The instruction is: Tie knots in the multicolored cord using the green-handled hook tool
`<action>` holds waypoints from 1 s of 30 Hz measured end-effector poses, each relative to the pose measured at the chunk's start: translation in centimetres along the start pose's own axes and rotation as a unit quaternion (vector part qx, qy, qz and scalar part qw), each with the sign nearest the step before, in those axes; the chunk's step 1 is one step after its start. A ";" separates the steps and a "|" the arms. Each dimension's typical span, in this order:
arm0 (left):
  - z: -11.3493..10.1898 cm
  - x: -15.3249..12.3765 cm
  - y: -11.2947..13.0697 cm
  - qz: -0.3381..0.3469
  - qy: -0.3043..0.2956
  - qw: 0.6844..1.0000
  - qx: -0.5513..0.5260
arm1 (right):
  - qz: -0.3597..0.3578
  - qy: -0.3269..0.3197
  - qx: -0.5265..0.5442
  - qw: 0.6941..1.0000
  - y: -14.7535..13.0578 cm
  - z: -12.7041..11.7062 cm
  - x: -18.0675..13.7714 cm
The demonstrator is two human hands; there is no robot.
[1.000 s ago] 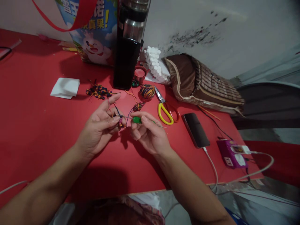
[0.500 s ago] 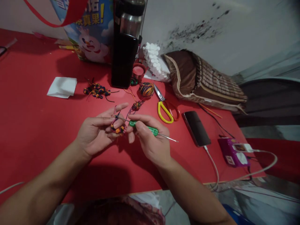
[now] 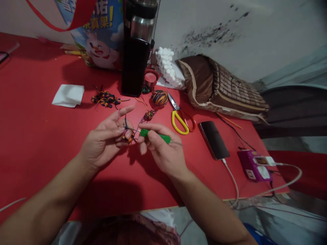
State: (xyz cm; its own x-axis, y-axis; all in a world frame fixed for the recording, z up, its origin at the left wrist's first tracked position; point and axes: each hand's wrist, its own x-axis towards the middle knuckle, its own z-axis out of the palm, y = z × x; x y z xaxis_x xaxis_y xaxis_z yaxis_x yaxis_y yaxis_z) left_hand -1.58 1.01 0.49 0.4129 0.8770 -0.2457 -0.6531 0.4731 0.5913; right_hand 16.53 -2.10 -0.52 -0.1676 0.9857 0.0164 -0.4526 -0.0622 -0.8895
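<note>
My left hand [image 3: 104,139] pinches a small multicoloured crochet piece [image 3: 129,136] in orange, purple and dark yarn. A strand runs up from the piece to the raised left index finger. In my right hand [image 3: 163,149] is a crochet hook [image 3: 155,135] with a green handle and thin metal ends. Its left tip meets the yarn at the left thumb; the exact loop there is too small to make out. Just beyond the hands lie a small clump of the same yarn [image 3: 148,115] and a yarn ball [image 3: 159,98].
Scissors [image 3: 180,122] with yellow and red handles lie right of the yarn ball. Farther right are a charging phone [image 3: 214,140] and a purple power box [image 3: 255,166]. A black phone [image 3: 135,68] stands upright behind. Finished-looking crochet pieces [image 3: 106,98] and white paper [image 3: 68,95] lie left.
The left hand and its raised index finger have shifted slightly left. The crochet hook has turned a little in the right hand, its rear end moving left and up, now blurred.
</note>
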 end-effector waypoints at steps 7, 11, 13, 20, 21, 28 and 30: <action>0.2 -0.1 -0.8 0.111 0.011 0.989 0.094 | 0.128 0.016 0.128 0.983 -0.6 -0.5 1.6; 0.1 0.0 -0.9 0.157 0.017 0.980 0.125 | 0.160 0.012 0.163 0.973 -0.7 -0.7 1.8; 0.0 0.0 -1.0 0.169 0.015 0.976 0.140 | 0.166 0.012 0.167 0.972 -0.6 -0.8 1.8; -0.2 0.0 -1.1 0.179 0.006 0.968 0.178 | 0.150 0.016 0.158 0.976 -0.6 -0.9 1.8; -0.1 0.0 -1.1 0.175 0.009 0.968 0.181 | 0.141 0.018 0.155 0.978 -0.6 -0.9 1.7; 0.6 0.0 -1.1 0.140 0.033 0.981 0.129 | 0.129 0.040 0.165 0.977 -0.1 -0.6 1.4; 0.7 0.0 -1.2 0.121 0.034 0.988 0.094 | 0.156 0.039 0.206 0.965 0.3 -0.4 1.5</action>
State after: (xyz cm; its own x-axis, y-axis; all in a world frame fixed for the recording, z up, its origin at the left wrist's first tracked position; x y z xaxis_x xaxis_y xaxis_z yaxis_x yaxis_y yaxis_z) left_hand -0.32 0.41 0.34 0.2122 0.9690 -0.1265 -0.5948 0.2308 0.7700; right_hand 16.46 -0.58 -0.97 -0.2918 0.9171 -0.2717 -0.7032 -0.3982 -0.5890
